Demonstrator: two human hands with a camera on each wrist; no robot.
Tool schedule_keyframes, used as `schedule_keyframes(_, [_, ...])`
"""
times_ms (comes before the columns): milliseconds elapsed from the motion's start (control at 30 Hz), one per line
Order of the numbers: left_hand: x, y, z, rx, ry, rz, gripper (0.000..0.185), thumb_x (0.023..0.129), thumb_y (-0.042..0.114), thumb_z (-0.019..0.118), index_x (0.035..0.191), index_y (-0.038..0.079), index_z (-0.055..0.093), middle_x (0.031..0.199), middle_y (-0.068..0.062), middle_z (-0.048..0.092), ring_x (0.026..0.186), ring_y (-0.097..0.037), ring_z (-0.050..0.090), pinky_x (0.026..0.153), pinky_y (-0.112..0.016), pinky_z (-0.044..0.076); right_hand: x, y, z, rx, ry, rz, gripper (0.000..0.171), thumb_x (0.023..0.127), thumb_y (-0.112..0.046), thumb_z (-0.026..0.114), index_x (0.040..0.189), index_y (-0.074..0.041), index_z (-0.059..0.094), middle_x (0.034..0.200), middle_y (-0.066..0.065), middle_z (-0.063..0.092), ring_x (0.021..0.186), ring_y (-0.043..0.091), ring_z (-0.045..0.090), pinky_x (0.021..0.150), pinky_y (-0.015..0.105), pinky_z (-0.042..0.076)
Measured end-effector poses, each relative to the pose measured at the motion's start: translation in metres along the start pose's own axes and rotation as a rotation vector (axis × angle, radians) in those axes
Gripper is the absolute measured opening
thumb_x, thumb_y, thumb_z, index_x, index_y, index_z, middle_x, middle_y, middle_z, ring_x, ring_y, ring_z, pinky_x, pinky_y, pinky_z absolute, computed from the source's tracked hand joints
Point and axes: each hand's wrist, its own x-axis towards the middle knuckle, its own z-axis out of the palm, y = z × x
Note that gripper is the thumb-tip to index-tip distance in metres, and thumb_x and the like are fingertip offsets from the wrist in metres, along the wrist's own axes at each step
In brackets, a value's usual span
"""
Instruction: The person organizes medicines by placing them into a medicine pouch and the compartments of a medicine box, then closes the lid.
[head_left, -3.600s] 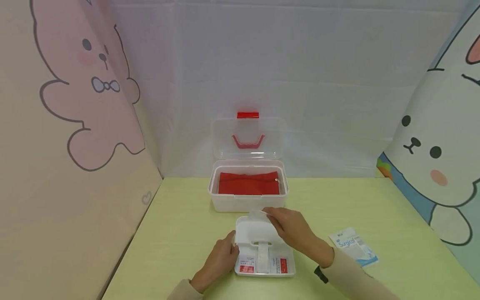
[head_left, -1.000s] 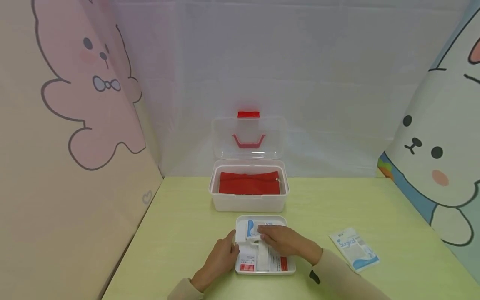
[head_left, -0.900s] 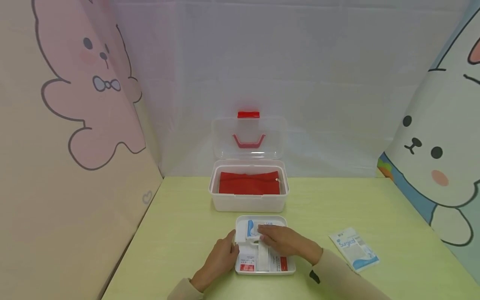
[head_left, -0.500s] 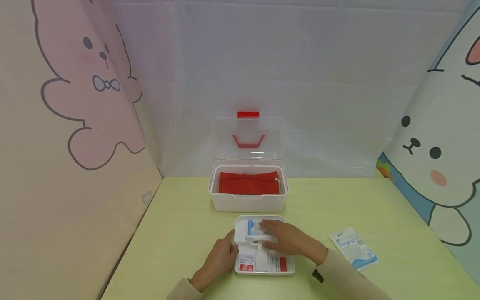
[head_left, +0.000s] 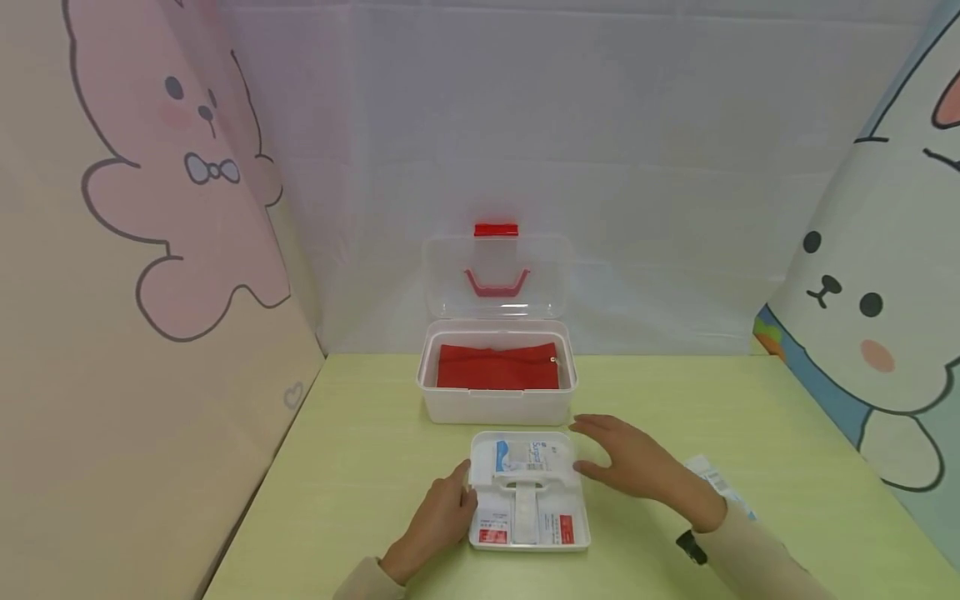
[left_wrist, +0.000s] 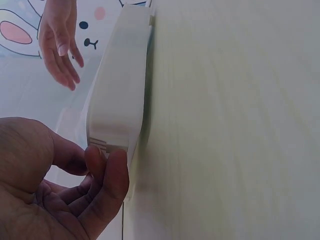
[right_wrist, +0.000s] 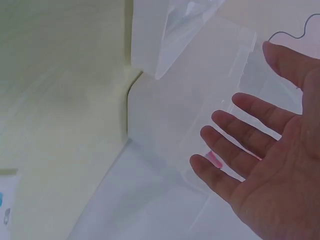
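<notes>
A white plastic tray (head_left: 529,548) with a raised middle handle lies on the table. A blue-and-white packet marked Surgical (head_left: 531,456) lies in its far compartment. Red-labelled white packets (head_left: 492,529) fill the near part, either side of a white strip (head_left: 526,517). My left hand (head_left: 441,518) holds the tray's left edge, and in the left wrist view its curled fingertips meet the tray's end wall (left_wrist: 117,85). Just off the tray's right far corner is my right hand (head_left: 633,462), fingers spread and holding nothing. The right wrist view also shows its palm bare.
Behind the tray stands a translucent white box (head_left: 497,408) with its clear lid (head_left: 450,271) raised against the backdrop. A red zipped pouch (head_left: 497,368) sits inside. Another Surgical packet (head_left: 705,469) lies on the table at right, partly covered by my right forearm.
The right hand laid a Surgical packet in the tray's far compartment, smoothed it, then let go and moved off to the right. The left hand has stayed at the tray's edge.
</notes>
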Motion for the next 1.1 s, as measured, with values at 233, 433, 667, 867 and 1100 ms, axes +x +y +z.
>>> schedule_keyframes(233, [0.0, -0.001, 0.0, -0.007, 0.001, 0.004, 0.053, 0.097, 0.012, 0.051, 0.143, -0.011, 0.039, 0.055, 0.008, 0.044, 0.046, -0.003, 0.041, 0.042, -0.021, 0.034, -0.022, 0.03, -0.013, -0.041, 0.093, 0.048, 0.056, 0.086, -0.036, 0.072, 0.133, -0.007, 0.058, 0.137, 0.016, 0.058, 0.124, 0.039, 0.056, 0.097, 0.056, 0.048])
schedule_keyframes(433, [0.001, -0.001, 0.001, -0.004, -0.003, -0.005, 0.053, 0.097, 0.013, 0.051, 0.144, -0.01, 0.039, 0.055, 0.008, 0.045, 0.046, -0.004, 0.043, 0.042, -0.022, 0.035, -0.041, 0.054, -0.012, -0.028, 0.105, 0.131, 0.059, 0.087, -0.035, 0.072, 0.134, -0.003, 0.056, 0.133, 0.022, 0.059, 0.117, 0.043, 0.059, 0.089, 0.057, 0.051])
schedule_keyframes(667, [0.0, 0.0, 0.0, -0.002, -0.009, -0.003, 0.053, 0.097, 0.013, 0.051, 0.143, -0.01, 0.039, 0.056, 0.008, 0.045, 0.047, -0.004, 0.043, 0.042, -0.022, 0.036, -0.062, 0.078, -0.006, -0.033, 0.058, 0.237, 0.067, 0.084, -0.039, 0.074, 0.134, 0.0, 0.053, 0.131, 0.027, 0.056, 0.109, 0.048, 0.059, 0.077, 0.056, 0.053])
schedule_keyframes(867, [0.001, 0.0, 0.0, -0.004, -0.01, -0.008, 0.053, 0.098, 0.013, 0.051, 0.144, -0.009, 0.039, 0.056, 0.007, 0.045, 0.047, -0.004, 0.043, 0.043, -0.022, 0.036, -0.071, 0.091, -0.005, -0.03, 0.012, 0.314, 0.078, 0.083, -0.044, 0.074, 0.137, 0.006, 0.047, 0.134, 0.036, 0.048, 0.109, 0.055, 0.055, 0.077, 0.06, 0.051])
schedule_keyframes(1100, [0.0, 0.0, 0.001, 0.009, 0.006, -0.003, 0.052, 0.097, 0.011, 0.052, 0.143, -0.01, 0.04, 0.056, 0.008, 0.044, 0.048, -0.003, 0.041, 0.044, -0.022, 0.034, -0.074, 0.109, -0.002, 0.004, -0.093, 0.429, 0.094, 0.084, -0.054, 0.069, 0.139, 0.015, 0.037, 0.134, 0.045, 0.041, 0.113, 0.06, 0.049, 0.084, 0.064, 0.047])
